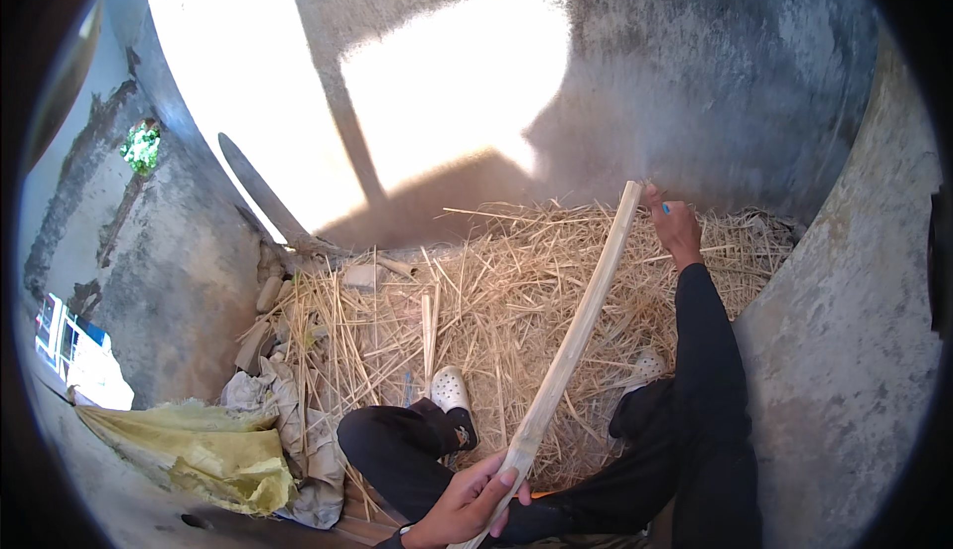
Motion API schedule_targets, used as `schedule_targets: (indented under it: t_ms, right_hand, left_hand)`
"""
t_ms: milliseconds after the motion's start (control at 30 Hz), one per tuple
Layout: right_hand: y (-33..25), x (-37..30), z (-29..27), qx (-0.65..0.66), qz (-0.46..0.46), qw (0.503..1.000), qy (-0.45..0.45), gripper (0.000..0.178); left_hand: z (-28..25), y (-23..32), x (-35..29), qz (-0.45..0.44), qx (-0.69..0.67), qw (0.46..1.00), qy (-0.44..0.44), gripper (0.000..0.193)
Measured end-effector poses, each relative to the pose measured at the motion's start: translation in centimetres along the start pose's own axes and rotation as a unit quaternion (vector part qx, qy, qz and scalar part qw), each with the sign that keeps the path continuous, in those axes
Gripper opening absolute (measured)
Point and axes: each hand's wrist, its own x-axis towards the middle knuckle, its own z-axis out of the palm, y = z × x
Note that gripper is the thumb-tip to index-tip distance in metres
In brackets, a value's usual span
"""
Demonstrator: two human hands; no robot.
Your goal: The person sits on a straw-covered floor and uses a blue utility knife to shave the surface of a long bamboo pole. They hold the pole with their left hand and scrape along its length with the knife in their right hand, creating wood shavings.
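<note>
A long, pale split-bamboo strip (571, 350) slants up from my lap toward the back wall. My left hand (467, 504) is closed around its near end, the thumb lying along the top. Beside the strip's far end, my right hand (677, 229) is held out on a stretched arm, its fingers curled. A small bit of blue shows between those fingers; what it belongs to is hidden. Whether the right hand touches the strip I cannot tell.
Bamboo shavings and thin slivers (536, 271) cover the floor around my light clogs. Concrete walls (695, 72) curve close at the back and right. A yellow torn sack (208, 450) and greyish cloth (308, 450) lie at left, near a pale block (363, 276).
</note>
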Motion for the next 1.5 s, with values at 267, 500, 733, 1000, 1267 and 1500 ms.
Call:
schedule_targets:
  t_ms: [267,500,733,1000,1267,1500]
  right_hand:
    - [-4.2,-6.1,-2.1,0.099,-0.147,0.983,-0.057,0.082]
    - [-11.1,-18.0,-0.7,0.072,-0.332,0.922,-0.187,0.072]
    - [-9.7,-13.6,1.3,0.049,-0.227,0.964,-0.126,0.068]
    - [-10.9,-15.4,1.3,0.07,-0.326,0.936,-0.112,0.071]
    - [-11.4,-18.8,1.1,0.083,-0.427,0.894,-0.106,0.073]
    - [-11.0,-15.5,2.2,0.061,-0.316,0.939,-0.12,0.071]
  left_hand:
    - [-1.7,-0.2,4.3,0.038,-0.054,0.997,0.034,0.042]
    - [-2.9,1.9,5.2,0.076,-0.064,0.993,0.059,0.046]
    - [-2.6,1.0,4.7,0.056,-0.066,0.995,0.042,0.043]
    - [-3.5,-0.1,4.8,0.059,-0.146,0.987,0.019,0.041]
    - [-3.7,-0.9,5.3,0.029,-0.282,0.958,-0.034,0.042]
    - [-3.7,-1.0,4.1,0.024,-0.271,0.962,-0.029,0.041]
